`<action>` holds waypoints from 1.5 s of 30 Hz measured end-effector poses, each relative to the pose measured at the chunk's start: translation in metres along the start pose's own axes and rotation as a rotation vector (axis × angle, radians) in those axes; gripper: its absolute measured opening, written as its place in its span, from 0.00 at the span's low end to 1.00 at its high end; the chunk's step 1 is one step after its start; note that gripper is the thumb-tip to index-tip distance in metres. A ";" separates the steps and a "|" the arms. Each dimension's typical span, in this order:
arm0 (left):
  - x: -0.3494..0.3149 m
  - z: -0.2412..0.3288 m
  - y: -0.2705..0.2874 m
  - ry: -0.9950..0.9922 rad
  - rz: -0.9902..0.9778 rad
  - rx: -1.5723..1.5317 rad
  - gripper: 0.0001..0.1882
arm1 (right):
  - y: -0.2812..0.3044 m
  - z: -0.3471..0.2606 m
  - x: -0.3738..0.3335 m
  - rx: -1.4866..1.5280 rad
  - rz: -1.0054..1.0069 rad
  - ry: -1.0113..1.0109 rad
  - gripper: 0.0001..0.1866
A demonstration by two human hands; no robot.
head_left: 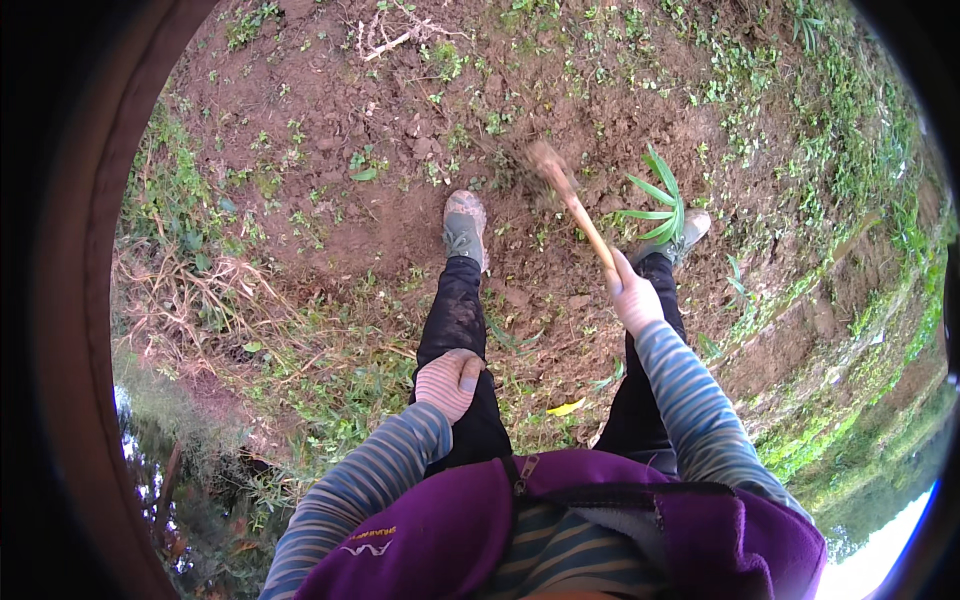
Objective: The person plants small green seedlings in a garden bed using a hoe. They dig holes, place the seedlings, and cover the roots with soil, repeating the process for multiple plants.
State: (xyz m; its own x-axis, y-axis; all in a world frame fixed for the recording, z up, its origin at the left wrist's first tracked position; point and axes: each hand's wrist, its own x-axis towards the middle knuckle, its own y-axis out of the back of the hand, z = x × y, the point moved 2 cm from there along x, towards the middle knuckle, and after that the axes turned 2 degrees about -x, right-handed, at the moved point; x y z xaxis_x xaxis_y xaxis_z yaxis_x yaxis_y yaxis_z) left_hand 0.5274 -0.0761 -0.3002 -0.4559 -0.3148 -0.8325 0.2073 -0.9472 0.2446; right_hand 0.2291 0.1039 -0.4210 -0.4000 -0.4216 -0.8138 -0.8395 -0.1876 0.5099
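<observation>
My right hand point(636, 298), in a pale glove, is closed round the wooden handle of a short-handled hoe point(583, 220). The handle slants forward and to the left, and the hoe's head is smeared by motion close to the soil. My left hand point(448, 384), in a pinkish striped glove, rests on my left leg point(455, 320) near the knee and holds no tool. Its thumb shows, while part of the other fingers is hidden. A green leafy sprig point(664, 200) lies over my right shoe point(690, 233), right of the handle.
My left shoe point(464, 225) stands on reddish soil point(350, 215) dotted with small weeds. Dry stalks point(200, 290) lie at the left, and a dry root clump point(400, 38) at the far side. Grass point(830, 420) grows along the right. A yellow leaf point(566, 408) lies between my legs.
</observation>
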 end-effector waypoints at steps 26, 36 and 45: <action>-0.006 -0.011 -0.002 0.055 -0.020 -0.041 0.19 | 0.002 0.005 -0.015 0.108 0.026 0.113 0.25; -0.007 -0.013 -0.014 0.065 -0.019 -0.030 0.19 | 0.016 -0.120 0.119 0.435 0.188 0.112 0.24; -0.007 -0.006 -0.011 0.054 -0.023 -0.054 0.18 | 0.010 -0.005 -0.003 0.062 0.086 0.113 0.26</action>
State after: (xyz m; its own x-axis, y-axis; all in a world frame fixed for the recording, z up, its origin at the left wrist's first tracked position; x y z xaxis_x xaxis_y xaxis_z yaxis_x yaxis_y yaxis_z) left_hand 0.5330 -0.0635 -0.3001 -0.4144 -0.2880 -0.8633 0.2443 -0.9490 0.1993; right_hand 0.2240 0.0991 -0.4123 -0.4302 -0.5314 -0.7297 -0.8267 -0.0926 0.5549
